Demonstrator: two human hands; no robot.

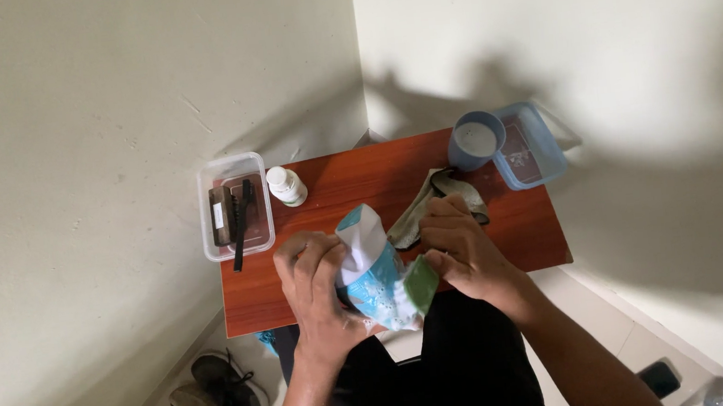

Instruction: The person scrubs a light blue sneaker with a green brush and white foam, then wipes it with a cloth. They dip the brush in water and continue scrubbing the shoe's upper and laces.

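Head view: blue-and-white pouch [375, 271] held above bench [526, 230] edge, left hand [316, 279] wrapped round it, right hand [465, 250] fingers pinching green corner. Spill risked if pouch squeezed or tilted; cloth [433, 200] just beyond.

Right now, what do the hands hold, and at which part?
Both hold one blue and white pouch. The left hand grips its white upper part; the right hand pinches its green corner.
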